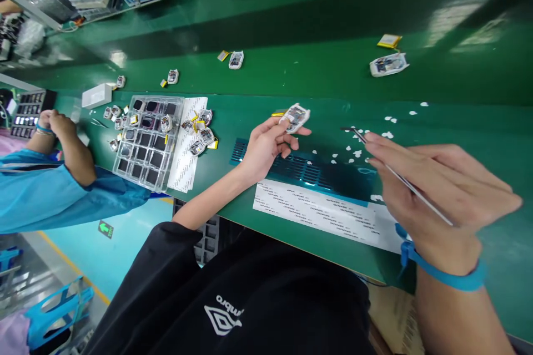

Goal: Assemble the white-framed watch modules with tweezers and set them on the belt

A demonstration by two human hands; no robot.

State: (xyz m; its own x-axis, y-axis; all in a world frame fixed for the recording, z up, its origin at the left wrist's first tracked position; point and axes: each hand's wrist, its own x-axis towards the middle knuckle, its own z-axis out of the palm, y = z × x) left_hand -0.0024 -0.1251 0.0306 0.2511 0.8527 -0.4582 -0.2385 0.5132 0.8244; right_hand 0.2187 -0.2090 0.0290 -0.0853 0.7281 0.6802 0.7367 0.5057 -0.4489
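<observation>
Right hand (433,199): gripping tweezers (400,176) pen-fashion, fingers clamped together on the shaft; tips are pointing left, hovering just above the counter (458,100), giving fine control at the tip.
Wrist strap (441,274): sitting blue on the right wrist, likely for static grounding.
Sheet (325,213): lying flat at the near edge, by the blue mat (308,169).
Left hand (266,147): pinching a small module (296,117) by its edge, fingers clamped on it, holding it raised above the counter, face up toward the tweezers.
White bits (353,152): lying scattered between the hands.
Tray (145,138): resting left, compartments holding parts; loose modules are clustering beside it.
Co-worker's hand (54,122): working far left.
</observation>
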